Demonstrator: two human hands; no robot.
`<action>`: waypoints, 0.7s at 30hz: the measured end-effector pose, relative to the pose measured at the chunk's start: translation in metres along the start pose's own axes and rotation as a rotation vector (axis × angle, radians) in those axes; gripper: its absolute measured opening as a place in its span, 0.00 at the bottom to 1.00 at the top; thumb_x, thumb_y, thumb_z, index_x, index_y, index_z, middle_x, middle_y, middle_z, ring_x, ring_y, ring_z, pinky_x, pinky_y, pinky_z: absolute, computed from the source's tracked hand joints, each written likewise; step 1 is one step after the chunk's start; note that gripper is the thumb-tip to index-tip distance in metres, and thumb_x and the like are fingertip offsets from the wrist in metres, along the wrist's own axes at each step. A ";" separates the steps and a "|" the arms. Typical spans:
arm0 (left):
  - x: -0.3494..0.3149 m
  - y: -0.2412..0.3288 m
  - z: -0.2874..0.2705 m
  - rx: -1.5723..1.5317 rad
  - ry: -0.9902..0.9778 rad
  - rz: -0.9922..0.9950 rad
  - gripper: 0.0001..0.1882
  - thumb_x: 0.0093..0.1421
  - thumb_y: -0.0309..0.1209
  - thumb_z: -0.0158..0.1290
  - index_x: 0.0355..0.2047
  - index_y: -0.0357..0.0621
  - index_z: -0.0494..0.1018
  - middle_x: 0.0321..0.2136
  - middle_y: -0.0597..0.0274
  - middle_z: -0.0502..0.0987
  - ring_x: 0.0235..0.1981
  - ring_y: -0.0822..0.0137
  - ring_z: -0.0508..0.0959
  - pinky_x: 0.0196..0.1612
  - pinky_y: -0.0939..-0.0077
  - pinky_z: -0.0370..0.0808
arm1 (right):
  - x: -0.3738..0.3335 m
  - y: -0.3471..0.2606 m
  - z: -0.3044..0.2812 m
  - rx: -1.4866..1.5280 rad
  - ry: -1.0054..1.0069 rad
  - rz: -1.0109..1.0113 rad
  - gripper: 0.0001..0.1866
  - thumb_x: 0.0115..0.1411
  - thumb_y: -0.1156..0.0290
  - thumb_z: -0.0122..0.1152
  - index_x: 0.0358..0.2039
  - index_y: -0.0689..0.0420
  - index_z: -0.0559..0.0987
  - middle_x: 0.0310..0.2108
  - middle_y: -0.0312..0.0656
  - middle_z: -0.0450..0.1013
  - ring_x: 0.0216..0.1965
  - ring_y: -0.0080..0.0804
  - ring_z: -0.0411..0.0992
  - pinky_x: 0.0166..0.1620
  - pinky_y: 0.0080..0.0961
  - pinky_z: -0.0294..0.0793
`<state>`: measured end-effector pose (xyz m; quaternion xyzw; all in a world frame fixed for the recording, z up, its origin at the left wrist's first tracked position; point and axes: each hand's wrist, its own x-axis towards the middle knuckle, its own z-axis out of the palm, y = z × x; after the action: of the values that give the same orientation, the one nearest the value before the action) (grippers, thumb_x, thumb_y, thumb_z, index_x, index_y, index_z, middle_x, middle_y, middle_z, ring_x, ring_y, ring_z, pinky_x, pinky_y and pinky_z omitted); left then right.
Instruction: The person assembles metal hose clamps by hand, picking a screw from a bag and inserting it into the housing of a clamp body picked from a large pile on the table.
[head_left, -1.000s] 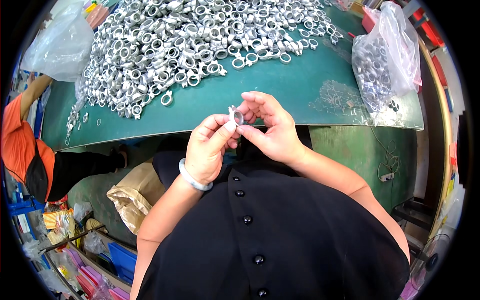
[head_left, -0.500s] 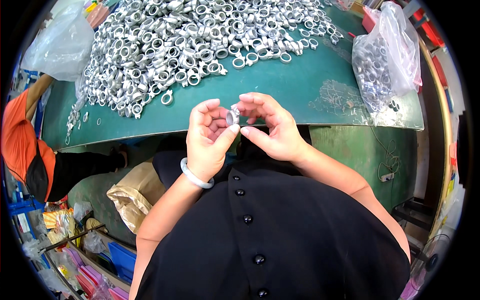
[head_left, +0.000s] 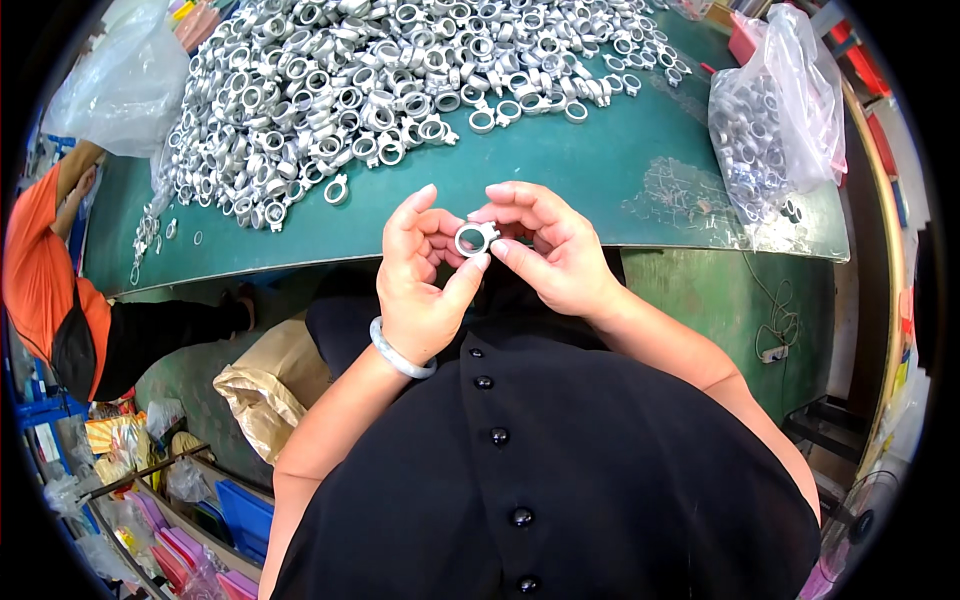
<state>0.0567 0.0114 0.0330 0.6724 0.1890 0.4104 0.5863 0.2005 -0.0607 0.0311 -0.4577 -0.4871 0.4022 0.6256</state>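
Note:
A small grey metal ring with a lug on one side [head_left: 471, 240] is held between my two hands, just above the table's near edge. My left hand [head_left: 418, 265] pinches its left and lower rim, the thumb below and the fingers behind. On the other side, my right hand [head_left: 555, 250] has thumb and fingertips closed on the lug. The ring's round opening faces me. Beyond my hands, a large heap of similar grey metal rings [head_left: 330, 100] covers the far part of the green table [head_left: 560, 185]. A single ring [head_left: 336, 190] lies at the heap's near edge.
A clear plastic bag of rings [head_left: 755, 140] stands at the table's right end. Another clear bag [head_left: 120, 85] is at the far left, beside a person in an orange top [head_left: 40, 260]. A tan sack [head_left: 275, 385] sits on the floor below the table.
The ring has turned from nearly edge-on to face me, showing its round opening. My right thumb and fingers have come in onto its lug. At the left, the other person's second hand has come into view.

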 end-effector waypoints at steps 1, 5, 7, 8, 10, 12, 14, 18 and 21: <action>0.000 0.000 0.000 0.011 0.003 0.009 0.35 0.47 0.14 0.52 0.55 0.41 0.51 0.35 0.59 0.67 0.34 0.73 0.72 0.33 0.83 0.71 | 0.000 0.000 0.000 0.000 0.000 0.000 0.22 0.54 0.84 0.49 0.51 0.60 0.62 0.43 0.43 0.69 0.43 0.24 0.68 0.47 0.22 0.67; -0.001 -0.001 0.001 0.100 0.014 0.082 0.34 0.46 0.14 0.53 0.54 0.40 0.53 0.34 0.59 0.68 0.32 0.73 0.72 0.33 0.83 0.71 | -0.001 -0.001 0.001 0.006 -0.007 0.004 0.22 0.54 0.84 0.49 0.51 0.60 0.62 0.43 0.44 0.69 0.44 0.25 0.68 0.47 0.22 0.66; -0.001 -0.005 -0.002 0.147 0.006 0.154 0.34 0.46 0.14 0.53 0.53 0.40 0.55 0.33 0.59 0.69 0.31 0.73 0.72 0.33 0.83 0.71 | -0.001 -0.003 0.000 -0.010 -0.015 0.001 0.22 0.54 0.84 0.49 0.51 0.60 0.62 0.43 0.44 0.69 0.44 0.24 0.68 0.48 0.22 0.66; -0.001 -0.007 -0.003 0.194 -0.002 0.226 0.33 0.46 0.14 0.54 0.53 0.40 0.56 0.33 0.59 0.69 0.30 0.73 0.72 0.33 0.82 0.71 | -0.001 -0.003 0.000 -0.037 -0.023 -0.008 0.22 0.55 0.84 0.49 0.51 0.60 0.62 0.43 0.44 0.69 0.44 0.25 0.68 0.48 0.22 0.67; -0.002 -0.009 -0.004 0.222 0.008 0.255 0.32 0.45 0.14 0.54 0.52 0.39 0.57 0.32 0.59 0.69 0.30 0.72 0.72 0.32 0.82 0.71 | -0.002 -0.004 0.000 -0.063 -0.032 -0.017 0.22 0.55 0.84 0.49 0.51 0.61 0.62 0.43 0.44 0.69 0.44 0.25 0.68 0.48 0.22 0.67; -0.003 -0.011 -0.004 0.249 0.019 0.284 0.32 0.45 0.15 0.54 0.51 0.39 0.59 0.32 0.59 0.70 0.29 0.72 0.72 0.32 0.82 0.71 | -0.002 -0.005 0.000 -0.117 -0.029 -0.044 0.21 0.55 0.84 0.49 0.51 0.61 0.63 0.42 0.44 0.70 0.44 0.26 0.69 0.48 0.22 0.67; -0.004 -0.013 -0.005 0.274 0.030 0.289 0.31 0.44 0.15 0.55 0.51 0.39 0.60 0.32 0.59 0.70 0.28 0.72 0.72 0.31 0.82 0.71 | -0.002 -0.004 0.000 -0.112 -0.032 -0.050 0.21 0.55 0.84 0.49 0.51 0.61 0.63 0.42 0.44 0.70 0.44 0.26 0.69 0.48 0.22 0.67; -0.004 -0.011 -0.004 0.239 0.054 0.287 0.30 0.44 0.15 0.55 0.49 0.39 0.62 0.31 0.59 0.69 0.27 0.71 0.72 0.30 0.81 0.71 | -0.001 -0.002 0.000 -0.135 -0.023 -0.089 0.20 0.55 0.82 0.49 0.50 0.62 0.63 0.40 0.44 0.71 0.43 0.26 0.69 0.47 0.22 0.67; -0.003 -0.002 -0.005 0.312 0.005 0.237 0.26 0.47 0.15 0.53 0.48 0.37 0.64 0.32 0.61 0.69 0.30 0.73 0.71 0.32 0.82 0.71 | 0.006 -0.009 -0.004 -0.230 -0.065 -0.095 0.18 0.55 0.81 0.51 0.48 0.63 0.66 0.36 0.43 0.73 0.41 0.26 0.71 0.44 0.21 0.68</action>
<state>0.0510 0.0128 0.0298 0.7717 0.1710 0.4440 0.4221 0.2060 -0.0586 0.0412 -0.4898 -0.5711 0.3281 0.5713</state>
